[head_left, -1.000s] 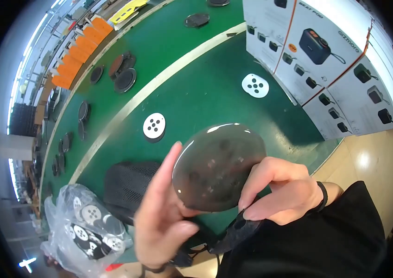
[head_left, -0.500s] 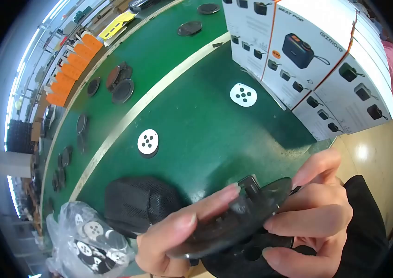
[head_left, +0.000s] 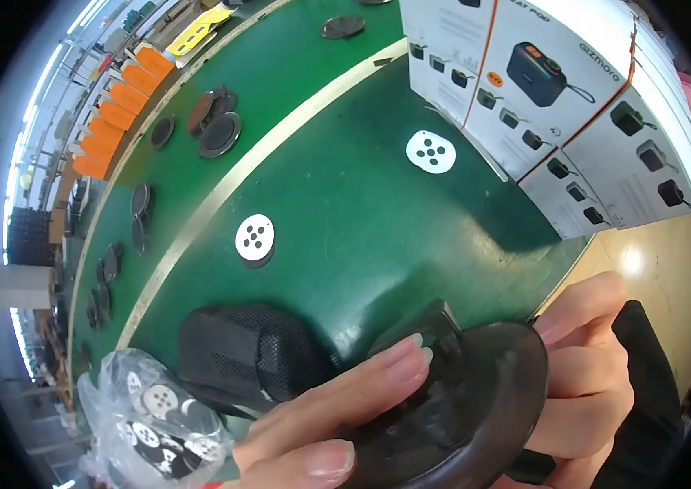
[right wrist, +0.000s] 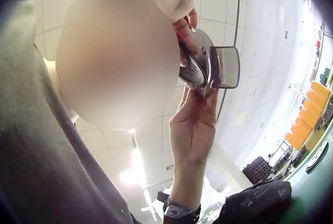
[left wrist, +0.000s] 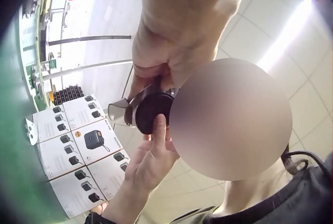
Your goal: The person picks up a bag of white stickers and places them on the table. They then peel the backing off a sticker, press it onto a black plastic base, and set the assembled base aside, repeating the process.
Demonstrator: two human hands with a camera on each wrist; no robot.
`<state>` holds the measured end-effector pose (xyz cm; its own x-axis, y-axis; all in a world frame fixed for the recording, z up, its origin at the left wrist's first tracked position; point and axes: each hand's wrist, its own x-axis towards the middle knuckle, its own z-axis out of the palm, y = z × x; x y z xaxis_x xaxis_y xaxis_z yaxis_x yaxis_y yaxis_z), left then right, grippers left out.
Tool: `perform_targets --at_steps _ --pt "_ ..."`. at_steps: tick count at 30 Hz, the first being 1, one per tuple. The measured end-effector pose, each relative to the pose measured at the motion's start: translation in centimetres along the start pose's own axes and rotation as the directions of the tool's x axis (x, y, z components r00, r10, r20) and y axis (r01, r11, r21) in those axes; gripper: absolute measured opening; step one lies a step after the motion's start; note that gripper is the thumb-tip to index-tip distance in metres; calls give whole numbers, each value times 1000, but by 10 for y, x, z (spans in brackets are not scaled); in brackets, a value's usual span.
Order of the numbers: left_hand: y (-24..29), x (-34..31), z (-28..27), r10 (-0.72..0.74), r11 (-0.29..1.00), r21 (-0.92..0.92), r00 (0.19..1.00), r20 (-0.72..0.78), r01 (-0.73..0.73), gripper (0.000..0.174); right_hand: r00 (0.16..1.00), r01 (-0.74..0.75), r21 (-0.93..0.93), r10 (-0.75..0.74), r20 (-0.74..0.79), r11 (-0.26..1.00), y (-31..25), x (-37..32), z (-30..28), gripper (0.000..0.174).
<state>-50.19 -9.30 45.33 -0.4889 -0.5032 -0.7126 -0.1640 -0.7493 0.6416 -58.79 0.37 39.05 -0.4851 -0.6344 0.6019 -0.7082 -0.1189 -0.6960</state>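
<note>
Low in the head view I hold a dark, see-through oval plastic cover [head_left: 492,391], with a rectangular tab [head_left: 443,314] standing out past its far edge. The fingers of my left hand [head_left: 337,416] lie over its inner face and grip it. My right hand [head_left: 582,383] grips the right rim with curled fingers. In the left wrist view, my right thumb presses on a round black face [left wrist: 151,112] on the cover's other side, while my left hand [left wrist: 156,73] holds from above. The clear tab [right wrist: 227,67] shows plainly in the right wrist view.
White printed boxes [head_left: 541,98] stand at the right. Two white discs with holes, one nearer [head_left: 255,236] and one by the boxes [head_left: 431,152], lie on the green table [head_left: 337,212]. A black mesh case [head_left: 248,350] and a clear bag [head_left: 150,407] of discs sit at the left.
The cover has turned from facing me to a tilted pose and come lower and rightward, showing its tab. My left fingers have moved onto its inner face; my right hand has shifted to the rim.
</note>
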Motion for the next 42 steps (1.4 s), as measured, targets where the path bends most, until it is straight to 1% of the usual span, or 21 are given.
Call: perform_targets --at_steps 6,10,11,12,13,14,15,16,17,18,21,22,23,25,27,31,33,35,36,39,42 --pt "-6 4 1 161 979 -131 987 14 -158 36 999 50 0 -50 21 999 5 2 -3 15" --pt "-13 5 4 283 940 -192 959 -17 -281 34 996 -15 -137 3 -89 990 -1 2 9 15" --pt "-20 8 -1 354 912 -212 935 -24 -351 34 984 70 -117 -88 -156 991 1 4 15 16" --pt "-32 21 -20 536 843 -120 839 97 -525 37 959 156 -110 -177 -221 982 3 7 21 18" --pt "-43 35 -42 675 727 -53 700 233 -684 41 874 361 -56 -359 -329 931 15 19 32 22" --pt "-52 47 -63 763 574 -14 528 374 -819 46 819 482 -44 -468 -332 875 23 25 32 23" --pt "-50 48 -69 800 491 72 482 358 -868 46 753 594 -33 -570 -330 804 32 31 32 25" --pt "-48 49 -75 834 402 163 434 341 -901 45 751 634 -32 -624 -215 773 39 32 22 23" --pt "-46 49 -82 865 312 254 384 323 -916 45 772 617 -46 -616 -158 785 41 29 20 21" --pt "-47 31 -43 841 527 229 541 -3 -819 45 790 602 -63 -605 -100 796 41 29 18 20" --pt "-48 29 -28 823 567 217 560 -100 -795 43 912 367 -168 -389 -126 915 23 20 29 19" --pt "-53 46 -54 881 390 265 441 173 -882 43 938 322 -136 -335 -93 937 18 20 25 23" --pt "-53 54 -67 850 197 258 296 436 -946 42 958 272 -108 -280 -59 956 14 21 21 26" --pt "-56 54 -75 848 140 350 294 440 -926 42 961 253 -36 -255 -111 967 15 20 26 30" --pt "-53 51 -77 837 96 425 304 456 -900 41 990 135 -14 -135 -43 991 5 19 21 33" --pt "-52 50 -75 839 134 412 324 437 -901 41 988 147 -55 -145 47 988 7 18 15 39" --pt "-63 52 -66 900 268 267 340 274 -926 40 986 164 -5 -164 35 986 14 16 17 33" --pt "-64 52 -63 918 252 223 305 253 -942 39 961 120 7 -118 250 993 21 20 7 25" --pt "-57 51 -62 912 179 259 259 317 -949 39 887 70 -17 -54 459 997 23 29 -10 20" --pt "-53 44 -69 850 115 398 297 435 -910 44 782 -52 -87 95 616 995 23 30 -16 10" --pt "-52 44 -69 846 147 382 316 430 -913 43 795 9 -100 54 604 995 24 31 -15 10"
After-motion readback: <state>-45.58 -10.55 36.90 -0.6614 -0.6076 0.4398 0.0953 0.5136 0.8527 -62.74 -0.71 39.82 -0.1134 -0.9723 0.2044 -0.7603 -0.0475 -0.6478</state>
